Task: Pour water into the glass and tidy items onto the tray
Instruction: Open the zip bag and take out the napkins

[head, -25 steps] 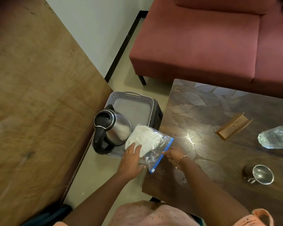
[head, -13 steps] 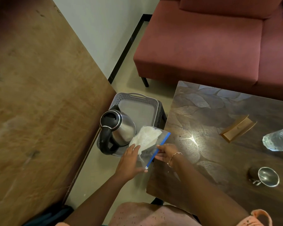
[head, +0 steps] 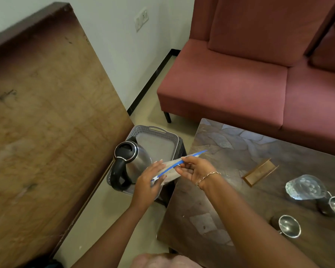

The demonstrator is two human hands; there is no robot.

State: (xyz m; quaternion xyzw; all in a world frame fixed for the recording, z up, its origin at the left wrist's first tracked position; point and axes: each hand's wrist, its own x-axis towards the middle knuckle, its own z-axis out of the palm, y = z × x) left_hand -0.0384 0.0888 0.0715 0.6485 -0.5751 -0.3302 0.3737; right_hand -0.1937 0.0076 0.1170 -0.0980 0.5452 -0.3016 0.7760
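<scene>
I hold the zip bag (head: 169, 173) with both hands. My left hand (head: 150, 183) has the near end, with my thumb on one side and my fingers flat on the other. My right hand (head: 195, 170) pinches the blue strip at the top of the bag.

The bag is up in the air. It is over the near right corner of the grey tray (head: 157, 130), where the tray meets the edge of the table (head: 230, 151). The kettle (head: 132, 161) is just to the left of it.

The blue strip is the long way of the bag. It runs from near my left hand, up and away to the right, over the table edge. The tray is right under the bag and goes on to the far left. The bare bit of the tray is past the kettle, away from me. My left hand is nearer the tray, so I think that hand should lead the bag down.

I can read no words or names on the bag or the kettle
</scene>
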